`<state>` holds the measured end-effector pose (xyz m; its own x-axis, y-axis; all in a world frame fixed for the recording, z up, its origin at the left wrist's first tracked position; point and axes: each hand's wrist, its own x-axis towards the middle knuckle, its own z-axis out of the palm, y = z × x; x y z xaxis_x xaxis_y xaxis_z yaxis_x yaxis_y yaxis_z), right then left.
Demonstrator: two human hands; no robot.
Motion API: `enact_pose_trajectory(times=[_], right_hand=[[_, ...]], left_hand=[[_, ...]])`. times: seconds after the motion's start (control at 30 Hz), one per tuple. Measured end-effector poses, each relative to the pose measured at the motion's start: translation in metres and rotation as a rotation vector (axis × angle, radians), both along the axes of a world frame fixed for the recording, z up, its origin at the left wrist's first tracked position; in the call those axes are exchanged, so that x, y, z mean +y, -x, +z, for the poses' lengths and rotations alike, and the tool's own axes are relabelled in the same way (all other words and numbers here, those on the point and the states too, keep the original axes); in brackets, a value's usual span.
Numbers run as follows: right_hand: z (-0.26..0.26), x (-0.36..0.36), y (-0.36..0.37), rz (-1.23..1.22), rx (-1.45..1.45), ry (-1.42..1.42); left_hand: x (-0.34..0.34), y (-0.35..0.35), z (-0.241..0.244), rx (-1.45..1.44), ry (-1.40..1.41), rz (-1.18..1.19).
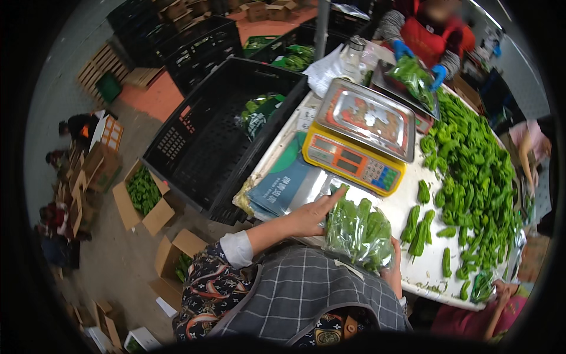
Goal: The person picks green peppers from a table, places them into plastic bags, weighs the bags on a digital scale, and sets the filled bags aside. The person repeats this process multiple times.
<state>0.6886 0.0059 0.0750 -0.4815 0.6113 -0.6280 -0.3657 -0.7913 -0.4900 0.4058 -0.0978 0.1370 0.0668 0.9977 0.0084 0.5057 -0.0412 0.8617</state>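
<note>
Between my hands, at the table's near edge, is a clear plastic bag of green peppers [359, 232]. My left hand [313, 217] grips its upper left side, one finger stretched along the top. On the lower right side, my right hand [395, 264] supports the bag, which partly hides its fingers. Just beyond the bag stands a yellow digital scale [310, 150] with a stained steel pan [326, 116] on top. Flat printed plastic bags [275, 188] lie left of the scale. Several loose green peppers [415, 228] are strewn to the right of my bag.
A big heap of green peppers [475, 190] covers the white table's [400, 212] right side. Left of it, a black crate [199, 132] holds packed bags [258, 113]. Across the table, a blue-gloved co-worker [420, 42] holds another bag over a second scale. Open cardboard boxes [161, 212] stand on the floor.
</note>
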Motion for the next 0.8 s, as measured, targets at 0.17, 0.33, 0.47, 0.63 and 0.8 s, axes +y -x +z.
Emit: enact_pose_trajectory(times=[0.17,0.33,0.47,0.63,0.8], right_hand=[[0.043,0.005,0.020,-0.058,0.048,-0.023],[0.071,0.005,0.069,0.074,0.190,0.185],[0.067,0.001,0.089,0.391,0.421,0.288],[0.072,-0.008,0.136,0.635,0.261,-0.276],[0.049,-0.012,0.134,0.500,0.135,-0.318]], left_hand=[[0.003,0.013,0.058,0.613,-0.501,0.098],[-0.005,0.036,0.090,0.349,-0.576,-0.194],[-0.019,0.070,0.098,0.071,-0.495,-0.060],[-0.049,0.145,0.084,-0.817,-0.371,0.503],[-0.075,0.230,0.063,-1.140,-0.601,0.797]])
